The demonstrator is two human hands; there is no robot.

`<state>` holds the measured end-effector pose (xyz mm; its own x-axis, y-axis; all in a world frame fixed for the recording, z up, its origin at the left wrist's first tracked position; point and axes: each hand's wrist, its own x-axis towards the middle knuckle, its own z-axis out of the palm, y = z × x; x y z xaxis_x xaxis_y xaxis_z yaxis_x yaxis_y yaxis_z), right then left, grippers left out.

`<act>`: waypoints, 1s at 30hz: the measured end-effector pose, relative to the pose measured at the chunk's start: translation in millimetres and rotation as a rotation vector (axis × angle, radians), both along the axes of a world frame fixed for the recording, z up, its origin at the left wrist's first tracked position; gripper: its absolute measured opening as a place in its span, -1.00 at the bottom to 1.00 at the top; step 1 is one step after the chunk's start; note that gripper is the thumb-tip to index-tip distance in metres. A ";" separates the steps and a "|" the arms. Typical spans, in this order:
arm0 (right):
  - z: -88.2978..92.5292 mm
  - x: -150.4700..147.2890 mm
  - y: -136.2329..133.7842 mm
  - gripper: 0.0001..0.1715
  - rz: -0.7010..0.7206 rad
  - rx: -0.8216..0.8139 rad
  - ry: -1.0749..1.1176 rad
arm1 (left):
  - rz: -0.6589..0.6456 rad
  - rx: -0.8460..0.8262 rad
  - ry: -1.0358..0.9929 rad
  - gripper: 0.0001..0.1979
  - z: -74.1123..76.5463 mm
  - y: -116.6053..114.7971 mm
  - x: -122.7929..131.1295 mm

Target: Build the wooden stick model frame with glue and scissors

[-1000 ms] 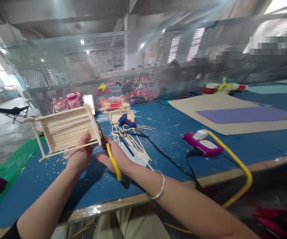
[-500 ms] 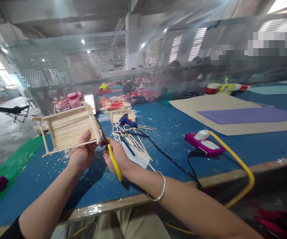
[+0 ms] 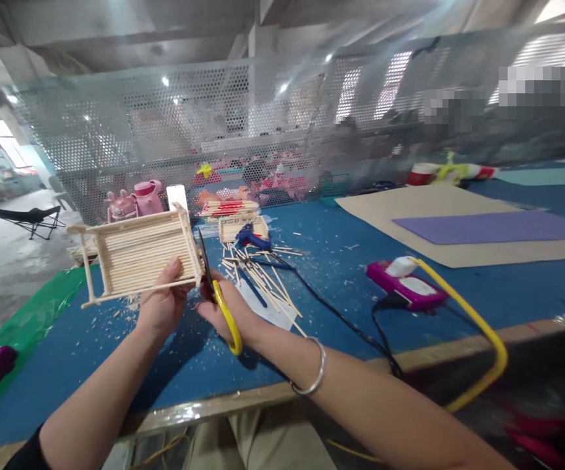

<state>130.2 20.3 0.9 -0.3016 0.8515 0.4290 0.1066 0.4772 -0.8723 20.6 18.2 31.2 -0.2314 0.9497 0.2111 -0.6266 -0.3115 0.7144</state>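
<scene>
Stick frame [image 3: 140, 256], long axis sideways: left hand [image 3: 161, 308] pinches its near rail in the fingers; right hand's [image 3: 236, 309] fingers grip yellow-handled scissors [image 3: 222, 305] beside its right end.

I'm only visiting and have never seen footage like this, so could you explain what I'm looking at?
There's no machine: these are a person's two bare hands, seen from a camera on their head, facing forward and down. The left hand holds a small frame made of pale sticks. The right hand holds yellow-handled scissors beside its end. On the blue table lie loose sticks, what looks like a blue glue gun, and a purple sheet.
</scene>
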 end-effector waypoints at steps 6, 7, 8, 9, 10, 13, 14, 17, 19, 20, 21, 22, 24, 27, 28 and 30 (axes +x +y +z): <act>-8.7 -1.9 7.0 -0.64 -0.013 -0.112 0.233 | 0.101 -0.039 -0.044 -0.78 0.7 -1.8 2.1; -7.5 -1.9 8.5 -0.65 -0.031 -0.164 0.305 | 0.108 -0.050 -0.063 -0.81 0.9 -1.8 1.8; -5.2 -1.4 10.0 -0.65 -0.036 -0.213 0.374 | 0.113 -0.055 -0.073 -0.84 0.8 -1.7 1.5; -2.0 -0.3 11.5 -0.67 -0.028 -0.253 0.437 | 0.115 -0.053 -0.070 -0.85 0.5 -1.4 1.2; 2.0 1.4 13.1 -0.69 -0.014 -0.281 0.498 | 0.110 -0.049 -0.052 -0.84 -0.2 -1.1 1.0; 14.8 8.8 19.1 -0.73 0.026 -0.323 0.664 | 0.020 -0.101 0.084 -0.74 -4.1 -0.6 1.4; 18.0 11.4 21.7 -0.70 0.021 -0.332 0.713 | -0.028 -0.149 0.140 -0.72 -5.6 -0.7 2.2; 21.2 16.8 30.0 -0.63 -0.011 -0.382 0.794 | -0.106 -0.262 0.236 -0.73 -8.3 -1.5 6.1; 18.7 17.9 34.8 -0.58 -0.039 -0.421 0.828 | -0.065 -0.262 0.198 -0.77 -8.3 -1.6 8.8; 16.8 17.8 36.6 -0.56 -0.048 -0.432 0.839 | -0.037 -0.258 0.165 -0.81 -8.2 -1.2 9.8; 14.6 17.5 38.2 -0.54 -0.055 -0.432 0.849 | -0.015 -0.254 0.136 -0.84 -8.1 -0.6 10.3; 12.6 17.2 39.4 -0.54 -0.059 -0.423 0.856 | -0.003 -0.253 0.114 -0.87 -8.3 0.2 10.5; 9.5 16.7 40.8 -0.55 -0.052 -0.396 0.846 | -0.008 -0.248 0.101 -0.88 -9.6 1.8 9.9; 9.9 18.1 39.8 -0.53 -0.062 -0.352 0.800 | -0.046 -0.236 0.117 -0.84 -12.7 1.8 9.3; 11.9 19.1 38.6 -0.52 -0.071 -0.329 0.780 | -0.068 -0.243 0.130 -0.83 -13.5 0.9 9.6; 18.0 21.8 35.6 -0.53 -0.078 -0.274 0.732 | -0.119 -0.257 0.161 -0.81 -13.6 -1.2 10.3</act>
